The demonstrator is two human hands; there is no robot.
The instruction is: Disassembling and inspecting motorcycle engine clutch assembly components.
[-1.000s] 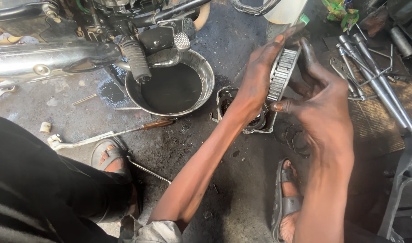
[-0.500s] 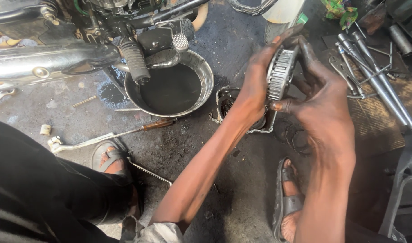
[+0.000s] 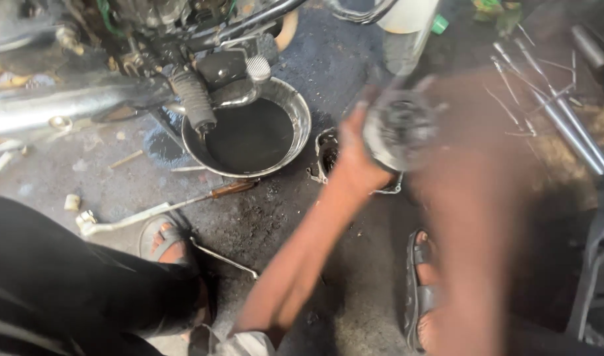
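Note:
My left hand grips a round metal clutch assembly with a toothed rim, held in the air above a metal cover on the oily floor. My right hand is on the part's right side, heavily blurred by motion, apparently holding it too. The part's flat face now looks toward the camera. A metal bowl of dark oil sits to the left of the hands, under the motorcycle engine.
A long tool with a wooden handle lies on the floor at left. Several metal rods lie at the right. My sandalled feet rest on the dirty concrete. A white container stands at the top.
Both hands have turned the clutch assembly, so its face shows instead of its toothed edge. The right hand is moving fast and has blurred.

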